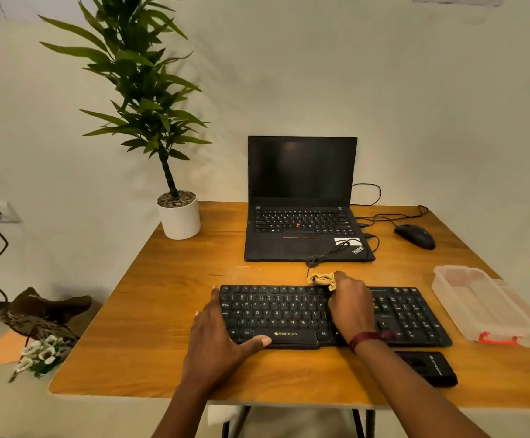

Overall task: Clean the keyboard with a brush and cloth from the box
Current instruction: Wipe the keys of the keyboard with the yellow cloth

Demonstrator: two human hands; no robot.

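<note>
A black keyboard [282,314] lies across the front of the wooden table [162,295]. My left hand [216,339] rests flat on its left end, fingers straight along the edge and thumb by the space bar. My right hand [350,306] is over the middle of the keyboard and grips a crumpled tan cloth [320,278], which sticks out at the keyboard's far edge. A clear plastic box [481,306] with an orange latch stands open to the right of the keyboard. No brush is visible.
An open black laptop [301,216] stands behind the keyboard, with a cable looping in front of it. A black mouse [415,236] lies at the back right, a white potted plant [180,216] at the back left. A black device [428,368] lies near the front edge.
</note>
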